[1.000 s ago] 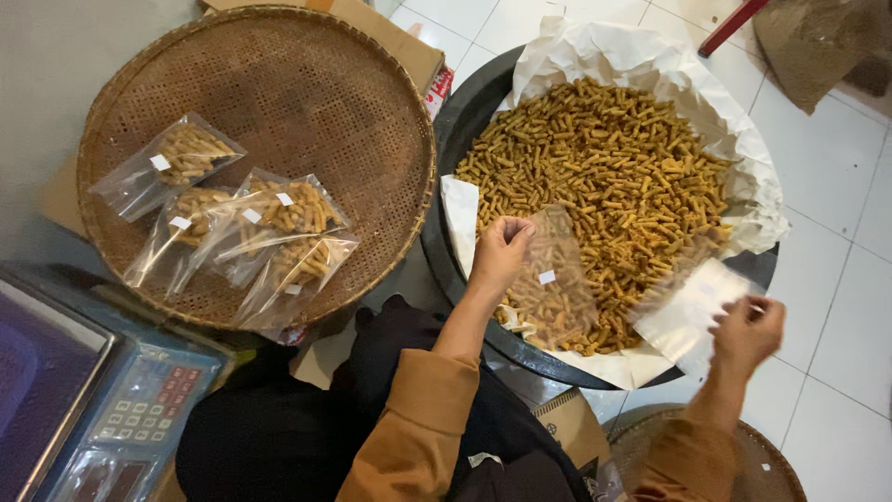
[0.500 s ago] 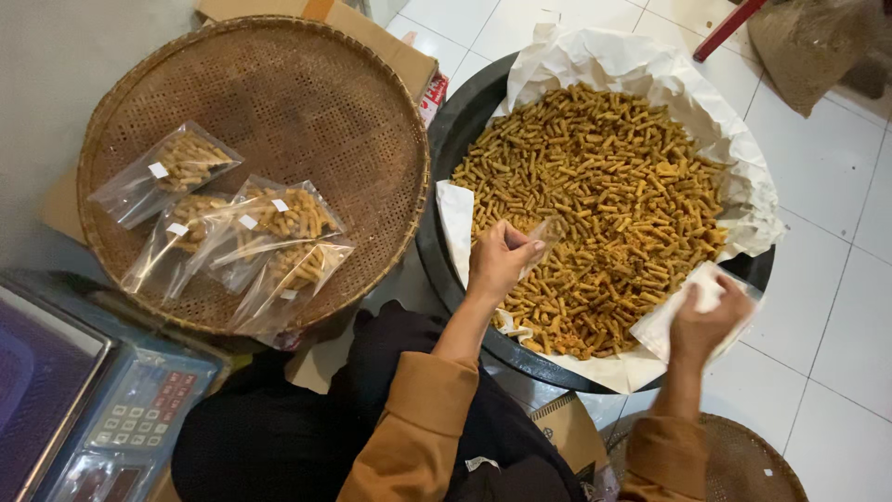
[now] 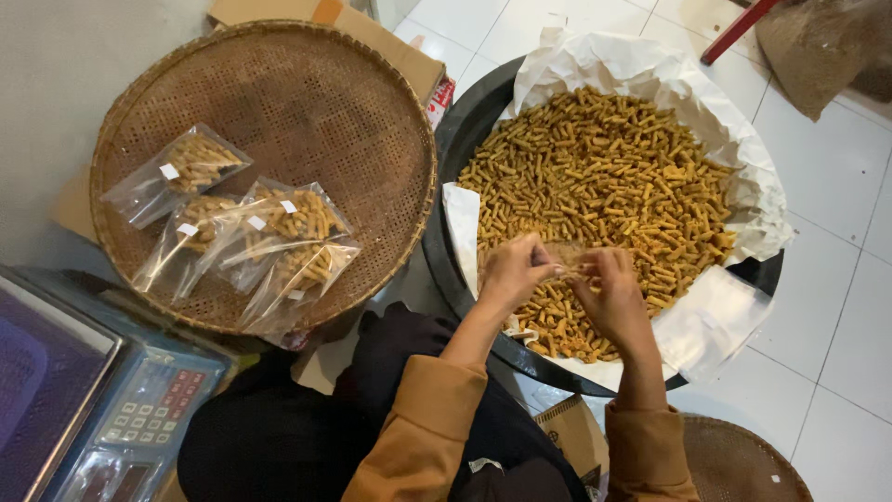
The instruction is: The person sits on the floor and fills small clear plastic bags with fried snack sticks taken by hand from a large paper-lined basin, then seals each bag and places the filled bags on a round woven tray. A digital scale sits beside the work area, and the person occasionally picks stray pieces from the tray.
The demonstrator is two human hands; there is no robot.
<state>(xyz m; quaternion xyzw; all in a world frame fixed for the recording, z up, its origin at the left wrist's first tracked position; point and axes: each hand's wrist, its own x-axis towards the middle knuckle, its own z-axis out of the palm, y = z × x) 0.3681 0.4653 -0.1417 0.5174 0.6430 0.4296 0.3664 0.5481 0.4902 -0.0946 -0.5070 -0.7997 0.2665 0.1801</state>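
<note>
At lower left sits my grey digital scale point(image 3: 102, 409); above it, filled clear packets point(image 3: 251, 232) lie on the round woven bamboo tray point(image 3: 353, 112). At centre my left hand point(image 3: 516, 270) and right hand point(image 3: 609, 293) pinch open a small clear plastic bag point(image 3: 574, 270) over the black paper-lined tub point(image 3: 465, 139) of golden fried snack sticks point(image 3: 604, 177). I judge scooping is next.

Four filled clear bags point(image 3: 232, 237) lie on the woven tray's point(image 3: 372, 112) left half. A weighing scale point(image 3: 102, 409), seemingly plastic-wrapped, sits bottom-left.
</note>
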